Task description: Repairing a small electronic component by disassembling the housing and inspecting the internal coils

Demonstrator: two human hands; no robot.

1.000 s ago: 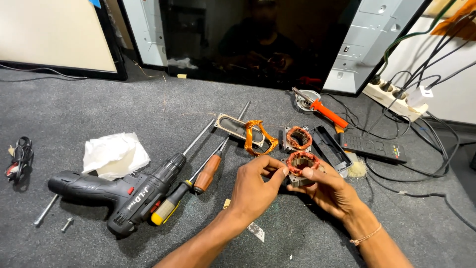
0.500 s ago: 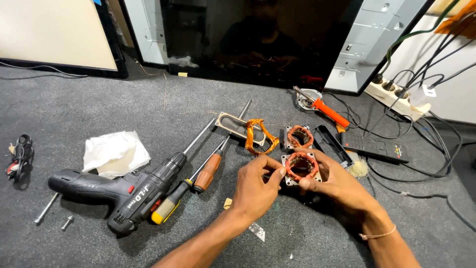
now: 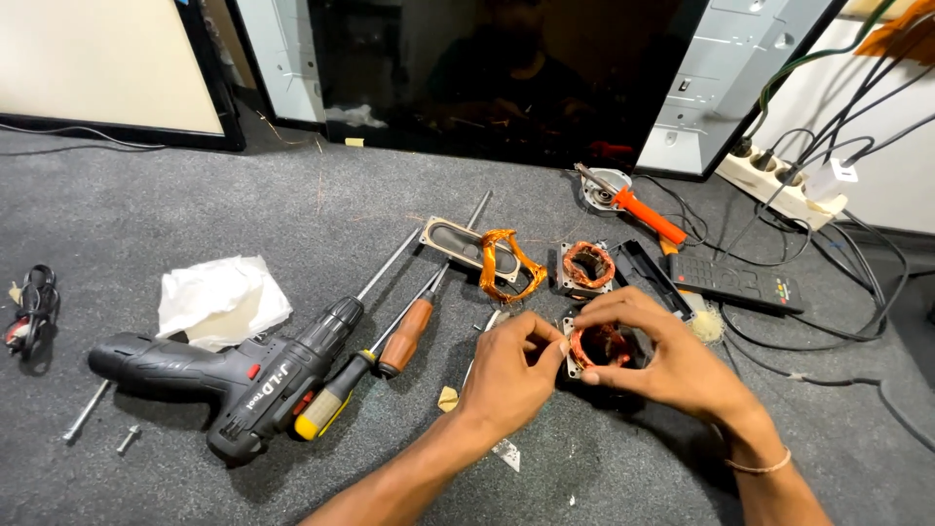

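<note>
Together, the left hand (image 3: 511, 370) and right hand (image 3: 672, 360) pinch 1 small motor stator (image 3: 596, 346) with copper windings, fingers curled tight around its metal frame.

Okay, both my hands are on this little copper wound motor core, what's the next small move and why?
Probably tilt the motor core toward you a little. The right hand curls over its top and the left hand pinches its metal frame edge, so fingers hide much of the copper winding; a slight tilt would likely show it better.
</note>
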